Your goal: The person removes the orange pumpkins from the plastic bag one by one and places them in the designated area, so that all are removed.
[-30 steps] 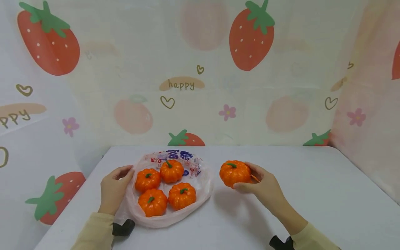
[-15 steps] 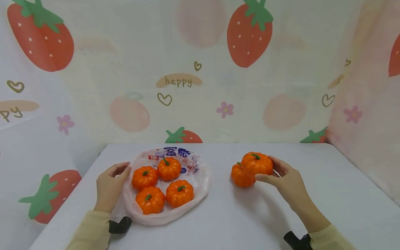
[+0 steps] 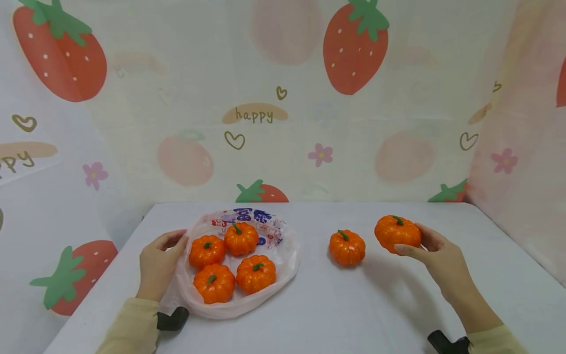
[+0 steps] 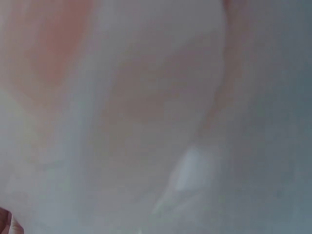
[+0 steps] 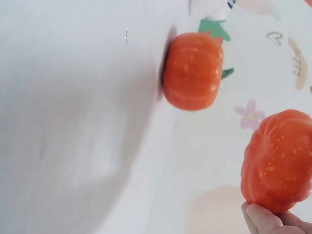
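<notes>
My right hand grips a small orange pumpkin with a green stem, raised above the table at the right. In the right wrist view the fingertips press on the lower side of this pumpkin. A second pumpkin stands upright on the table to its left. On the left, my left hand pinches the rim of a thin whitish plastic bag, spread wide with several pumpkins inside. Blurred bag film fills most of the left wrist view, a fingertip showing at its lower left corner.
The white table ends at a curtain printed with strawberries and hearts, which also runs along both sides. A black strap piece sits at the left cuff, another at the right.
My right hand has carried its pumpkin to the right, uncovering the one standing on the table, which was hidden behind it at first. The left hand keeps its hold on the bag.
</notes>
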The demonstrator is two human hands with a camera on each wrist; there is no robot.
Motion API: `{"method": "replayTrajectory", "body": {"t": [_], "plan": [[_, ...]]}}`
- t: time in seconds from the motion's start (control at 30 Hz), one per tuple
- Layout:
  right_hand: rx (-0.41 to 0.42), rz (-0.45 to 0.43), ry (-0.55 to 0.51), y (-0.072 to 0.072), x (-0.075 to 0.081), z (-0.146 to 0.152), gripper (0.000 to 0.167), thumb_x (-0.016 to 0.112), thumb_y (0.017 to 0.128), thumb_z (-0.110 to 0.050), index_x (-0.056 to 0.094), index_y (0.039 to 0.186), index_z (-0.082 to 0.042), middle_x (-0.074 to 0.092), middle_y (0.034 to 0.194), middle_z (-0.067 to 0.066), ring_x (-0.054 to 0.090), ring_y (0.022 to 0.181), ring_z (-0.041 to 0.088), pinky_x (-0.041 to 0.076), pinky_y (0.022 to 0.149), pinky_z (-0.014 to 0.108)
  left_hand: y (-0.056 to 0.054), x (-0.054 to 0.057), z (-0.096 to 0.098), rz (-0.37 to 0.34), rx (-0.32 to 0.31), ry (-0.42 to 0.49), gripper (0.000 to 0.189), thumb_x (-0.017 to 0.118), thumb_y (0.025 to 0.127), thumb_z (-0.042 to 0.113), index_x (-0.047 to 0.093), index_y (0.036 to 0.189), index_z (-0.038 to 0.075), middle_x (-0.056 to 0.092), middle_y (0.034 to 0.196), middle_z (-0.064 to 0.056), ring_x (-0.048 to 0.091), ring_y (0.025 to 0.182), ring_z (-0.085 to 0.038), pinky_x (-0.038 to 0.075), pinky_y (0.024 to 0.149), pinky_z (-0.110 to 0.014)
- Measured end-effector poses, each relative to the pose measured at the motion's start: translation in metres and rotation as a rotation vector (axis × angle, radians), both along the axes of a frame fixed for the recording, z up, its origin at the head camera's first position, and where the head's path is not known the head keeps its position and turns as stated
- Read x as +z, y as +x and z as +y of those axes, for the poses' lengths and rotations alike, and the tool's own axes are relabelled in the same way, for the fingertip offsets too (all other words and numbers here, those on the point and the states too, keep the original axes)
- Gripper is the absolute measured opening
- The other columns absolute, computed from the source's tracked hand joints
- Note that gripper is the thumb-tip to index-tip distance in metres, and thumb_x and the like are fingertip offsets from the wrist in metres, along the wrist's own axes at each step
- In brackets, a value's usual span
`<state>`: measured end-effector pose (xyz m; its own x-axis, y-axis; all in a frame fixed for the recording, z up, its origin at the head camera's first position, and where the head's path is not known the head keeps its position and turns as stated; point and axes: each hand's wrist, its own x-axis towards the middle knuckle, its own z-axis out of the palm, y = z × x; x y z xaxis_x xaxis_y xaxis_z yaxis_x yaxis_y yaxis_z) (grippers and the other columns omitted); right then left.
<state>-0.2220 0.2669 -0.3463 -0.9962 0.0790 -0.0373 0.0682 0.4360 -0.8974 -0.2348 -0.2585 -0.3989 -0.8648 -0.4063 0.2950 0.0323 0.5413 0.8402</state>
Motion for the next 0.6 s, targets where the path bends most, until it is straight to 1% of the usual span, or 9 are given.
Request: {"method": "replayTrajectory", "body": {"t": [0.1, 0.17, 0.2, 0.23, 0.4, 0.43, 0.5, 0.6], "plan": [[0.000, -0.016, -0.022, -0.005, -0.005, 0.010, 0.097, 0.074, 0.087, -0.046, 0.021, 0.159, -0.010, 0.027, 0.162, 0.015, 0.022, 0.151, 0.037, 0.026, 0.117, 0.061, 0.000, 0.000, -0.001, 0.008, 0.004, -0.004, 0.038, 0.064, 0.097, 0.034, 0.070, 0.123, 0.008, 0.071, 0.119, -0.016, 0.050, 0.086, 0.013, 0.039, 0.075, 0.004], [0.001, -0.022, -0.012, -0.009, -0.009, 0.016, 0.096, 0.073, 0.087, -0.046, 0.021, 0.158, -0.008, 0.028, 0.162, 0.016, 0.027, 0.149, 0.035, 0.027, 0.117, 0.060, 0.001, -0.001, -0.001, 0.008, 0.008, -0.005, 0.037, 0.064, 0.097, 0.033, 0.070, 0.123, 0.008, 0.071, 0.118, -0.015, 0.050, 0.086, 0.013, 0.039, 0.075, 0.004], [0.000, -0.026, -0.005, -0.010, -0.010, 0.019, 0.096, 0.073, 0.088, -0.047, 0.021, 0.158, -0.008, 0.029, 0.161, 0.017, 0.032, 0.147, 0.031, 0.028, 0.117, 0.059, 0.001, -0.001, -0.001, 0.006, 0.011, -0.002, 0.036, 0.063, 0.097, 0.033, 0.070, 0.123, 0.008, 0.071, 0.118, -0.015, 0.052, 0.089, 0.009, 0.039, 0.075, 0.004], [0.003, -0.033, 0.002, -0.012, -0.012, 0.022, 0.095, 0.072, 0.088, -0.046, 0.021, 0.158, -0.008, 0.029, 0.161, 0.017, 0.034, 0.146, 0.031, 0.029, 0.116, 0.059, 0.000, -0.002, -0.001, 0.007, 0.017, -0.001, 0.036, 0.063, 0.097, 0.033, 0.070, 0.122, 0.009, 0.072, 0.118, -0.014, 0.053, 0.090, 0.007, 0.040, 0.076, 0.004], [0.031, -0.081, 0.010, -0.016, -0.016, 0.030, 0.096, 0.069, 0.092, -0.042, 0.012, 0.159, -0.004, 0.021, 0.163, 0.021, 0.030, 0.147, 0.035, 0.027, 0.117, 0.059, -0.001, -0.003, 0.000, -0.005, 0.022, 0.006, 0.035, 0.061, 0.098, 0.032, 0.070, 0.123, 0.009, 0.071, 0.119, -0.014, 0.059, 0.103, -0.013, 0.039, 0.076, 0.004], [0.038, -0.088, 0.007, -0.017, -0.016, 0.031, 0.097, 0.069, 0.092, -0.041, 0.010, 0.159, -0.003, 0.019, 0.163, 0.022, 0.025, 0.148, 0.040, 0.026, 0.117, 0.059, -0.001, -0.003, 0.000, -0.006, 0.022, 0.006, 0.035, 0.062, 0.098, 0.032, 0.070, 0.123, 0.009, 0.071, 0.119, -0.014, 0.059, 0.103, -0.014, 0.039, 0.076, 0.004], [0.050, -0.088, 0.012, -0.019, -0.018, 0.032, 0.097, 0.069, 0.092, -0.039, 0.009, 0.158, -0.001, 0.020, 0.163, 0.024, 0.026, 0.147, 0.040, 0.027, 0.117, 0.059, -0.001, -0.003, 0.001, -0.011, 0.017, 0.004, 0.036, 0.061, 0.098, 0.033, 0.069, 0.123, 0.009, 0.071, 0.120, -0.015, 0.060, 0.108, -0.020, 0.038, 0.075, 0.004], [0.067, -0.098, 0.011, -0.023, -0.020, 0.032, 0.096, 0.070, 0.092, -0.038, 0.011, 0.157, 0.002, 0.022, 0.162, 0.025, 0.027, 0.146, 0.040, 0.026, 0.118, 0.060, -0.001, -0.003, 0.001, 0.001, 0.023, -0.002, 0.035, 0.061, 0.098, 0.032, 0.070, 0.122, 0.008, 0.071, 0.118, -0.015, 0.060, 0.106, -0.020, 0.039, 0.074, 0.004]]}}
